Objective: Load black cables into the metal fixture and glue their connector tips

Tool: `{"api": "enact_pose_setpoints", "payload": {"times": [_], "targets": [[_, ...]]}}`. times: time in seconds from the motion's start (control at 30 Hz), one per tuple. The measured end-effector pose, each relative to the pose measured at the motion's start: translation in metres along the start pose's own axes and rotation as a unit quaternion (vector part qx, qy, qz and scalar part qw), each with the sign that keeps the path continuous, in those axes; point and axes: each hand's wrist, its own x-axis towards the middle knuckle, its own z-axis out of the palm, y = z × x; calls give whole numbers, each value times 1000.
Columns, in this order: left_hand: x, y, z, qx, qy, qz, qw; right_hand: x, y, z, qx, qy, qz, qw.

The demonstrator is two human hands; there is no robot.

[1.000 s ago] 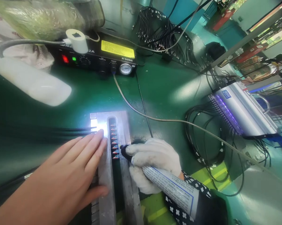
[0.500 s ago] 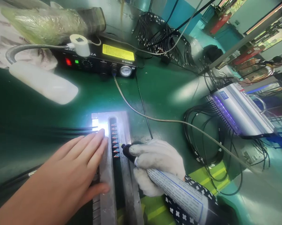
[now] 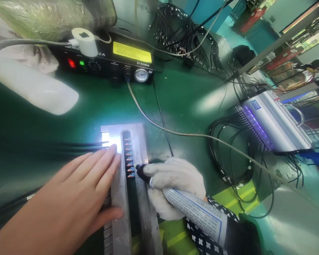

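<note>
My left hand [image 3: 80, 187], bare, lies flat with fingers stretched over the left side of a grooved metal fixture [image 3: 120, 212]. Thin black cables [image 3: 77, 144] run in from the left beneath its fingertips. Inside the fixture's long slot sit several small cable ends with coloured wires [image 3: 128, 154]. My right hand [image 3: 178, 186], in a white glove, is closed around a printed white glue tube [image 3: 193, 210] with a black nozzle [image 3: 143, 173]. The nozzle points left at the lower wire ends; whether it touches them I cannot tell.
Behind the fixture stands a black dispenser box [image 3: 103, 60] with a gauge. A white lamp head [image 3: 34, 86] hangs at the left. A clear hose [image 3: 186, 134] crosses the green table. To the right are coiled black cables [image 3: 215, 152] and a silver purple-lit unit [image 3: 276, 120].
The view has shifted slightly, so the lamp and dispenser box appear further left and higher. Both hands keep their grip and place; the nozzle has barely moved along the slot.
</note>
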Motion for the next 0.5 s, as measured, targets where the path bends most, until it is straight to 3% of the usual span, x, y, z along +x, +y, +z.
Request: {"api": "enact_pose_setpoints", "payload": {"times": [0.2,0.5], "targets": [[1,1,-1,-12,4,-2,1000,-2,0,0,14,12,-6,1000],[-2,-2,1,-2,2,15,1000,-6,2,-1,-18,-21,7,1000]]}}
